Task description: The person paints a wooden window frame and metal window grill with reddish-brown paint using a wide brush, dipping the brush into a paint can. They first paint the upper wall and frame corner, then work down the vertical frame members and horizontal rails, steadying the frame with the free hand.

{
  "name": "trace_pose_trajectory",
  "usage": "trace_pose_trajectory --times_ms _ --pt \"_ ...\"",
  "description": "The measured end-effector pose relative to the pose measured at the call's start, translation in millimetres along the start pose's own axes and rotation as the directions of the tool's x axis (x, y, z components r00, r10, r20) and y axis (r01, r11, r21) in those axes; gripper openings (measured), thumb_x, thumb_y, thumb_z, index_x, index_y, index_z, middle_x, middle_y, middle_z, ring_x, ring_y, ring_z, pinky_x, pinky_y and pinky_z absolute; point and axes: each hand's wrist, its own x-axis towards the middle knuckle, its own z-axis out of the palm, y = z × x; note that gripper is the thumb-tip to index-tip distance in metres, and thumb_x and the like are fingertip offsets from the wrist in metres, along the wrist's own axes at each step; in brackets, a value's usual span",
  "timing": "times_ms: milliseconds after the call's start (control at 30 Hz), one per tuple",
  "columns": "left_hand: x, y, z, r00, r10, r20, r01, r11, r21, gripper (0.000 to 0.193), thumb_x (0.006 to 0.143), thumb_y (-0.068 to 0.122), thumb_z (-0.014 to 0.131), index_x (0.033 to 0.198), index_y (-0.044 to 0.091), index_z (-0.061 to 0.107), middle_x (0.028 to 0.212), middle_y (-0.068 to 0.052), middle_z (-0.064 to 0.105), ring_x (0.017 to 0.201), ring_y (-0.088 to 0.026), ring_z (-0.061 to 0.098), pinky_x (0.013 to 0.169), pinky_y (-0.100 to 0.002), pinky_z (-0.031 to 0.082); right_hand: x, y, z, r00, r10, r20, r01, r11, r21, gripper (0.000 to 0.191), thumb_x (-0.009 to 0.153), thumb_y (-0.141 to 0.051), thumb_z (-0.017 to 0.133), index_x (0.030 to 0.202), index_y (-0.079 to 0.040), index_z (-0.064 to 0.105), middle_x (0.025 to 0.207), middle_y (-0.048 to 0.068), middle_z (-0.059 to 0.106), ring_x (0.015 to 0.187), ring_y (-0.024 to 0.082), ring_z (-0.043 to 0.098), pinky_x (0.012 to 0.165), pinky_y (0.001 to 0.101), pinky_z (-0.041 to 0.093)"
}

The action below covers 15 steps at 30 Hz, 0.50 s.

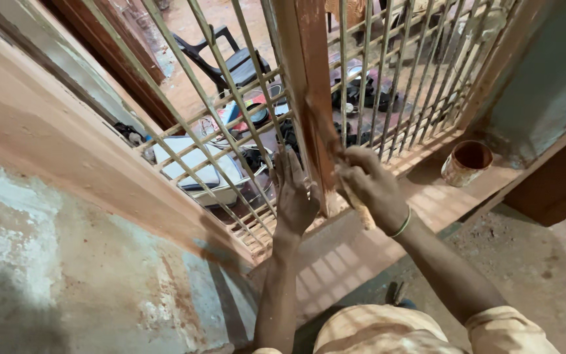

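A reddish-brown wooden post (310, 78) stands in the middle of a metal bar grille (230, 85). My left hand (294, 193) rests flat against the bars just left of the post, fingers spread and pointing up. My right hand (368, 183) is closed around a pale wooden handle, likely a brush (361, 211), pressed against the post's lower right side. The tool's working end is hidden behind my fingers. A thin bangle circles my right wrist.
A rusty paint tin (468, 162) sits on the ledge at the right. Beyond the grille lie a black plastic chair (230, 62), a white box (194, 167) and scattered items. A worn plastered wall (54, 229) fills the left; a dark door frame (558, 177) stands at the right.
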Motion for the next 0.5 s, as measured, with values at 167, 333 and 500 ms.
trace_pose_trajectory --times_ms 167,333,500 --pt "3.7 16.2 3.0 0.998 -0.067 0.005 0.067 0.997 0.027 0.086 0.089 0.012 0.053 0.158 -0.015 0.011 0.17 -0.035 0.009 0.162 -0.046 0.007 0.136 -0.051 0.011 -7.4 8.0 -13.2 0.937 0.308 0.165 -0.346 0.751 0.563 0.022 0.102 -0.014 0.054 0.122 -0.005 0.054 0.097 0.015 0.055 0.069 0.022 0.056 0.055 0.032 0.053" --pt "-0.6 28.5 10.4 0.99 -0.139 0.028 0.139 0.99 -0.001 0.085 0.093 0.022 0.056 0.158 -0.01 0.012 0.167 -0.033 0.007 0.157 -0.045 0.007 0.128 -0.053 0.008 -12.7 16.6 -25.6 0.897 -0.156 0.413 0.344 0.833 -0.434 0.056 0.085 -0.012 0.067 0.135 0.004 0.047 0.108 0.015 0.055 0.078 0.03 0.065 0.059 0.0419 0.057" --pt "6.7 43.6 14.0 0.986 -0.168 0.023 0.166 0.983 0.084 0.085 0.094 0.021 0.059 0.158 -0.011 0.012 0.167 -0.034 0.007 0.156 -0.045 0.008 0.127 -0.056 0.006 -9.3 24.8 -44.9 0.914 -0.099 0.393 0.245 0.908 -0.34 0.032 0.083 -0.008 0.071 0.112 -0.004 0.057 0.115 0.016 0.058 0.08 0.031 0.07 0.069 0.0423 0.06"
